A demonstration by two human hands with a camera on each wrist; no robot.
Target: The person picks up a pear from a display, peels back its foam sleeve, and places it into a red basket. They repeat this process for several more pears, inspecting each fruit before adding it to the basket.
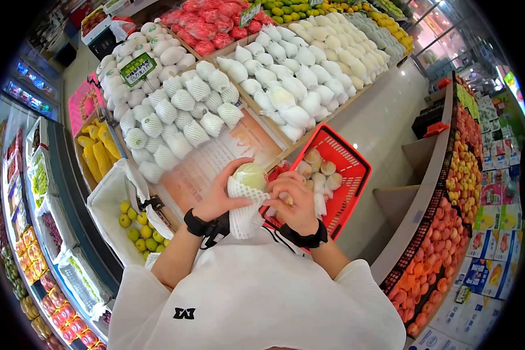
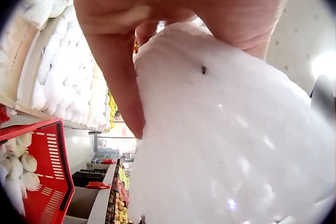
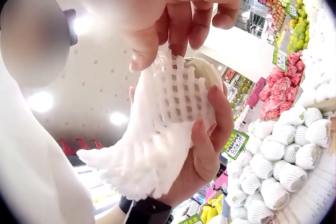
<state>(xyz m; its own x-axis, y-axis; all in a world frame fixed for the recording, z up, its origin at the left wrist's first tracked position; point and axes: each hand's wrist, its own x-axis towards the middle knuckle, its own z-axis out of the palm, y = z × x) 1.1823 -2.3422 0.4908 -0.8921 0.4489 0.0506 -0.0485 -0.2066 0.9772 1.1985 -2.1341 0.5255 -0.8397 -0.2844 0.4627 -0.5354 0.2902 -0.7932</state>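
A round, pale green fruit (image 1: 252, 175), melon-like, sits partly inside a white foam net (image 1: 243, 217). My left hand (image 1: 220, 192) grips the fruit and net from the side, thumb across the front and fingers round the back. At the net's upper edge, my right hand (image 1: 294, 200) pinches the mesh between thumb and fingertips, as the right wrist view shows. The fruit's bare top (image 3: 210, 71) shows above the mesh there, while the net's loose end hangs downward, toward the white shirt. In the left wrist view the net (image 2: 226, 129) hides the fruit.
Right of the hands, a red basket (image 1: 360, 175) holds several pale fruits (image 1: 318, 169). Ahead lie foam-netted fruits (image 1: 184, 111) and white-wrapped fruits (image 1: 297, 70) on a display. A bin of yellow-green fruits (image 1: 143, 230) stands at left; a peach shelf (image 1: 431, 256) runs along the right.
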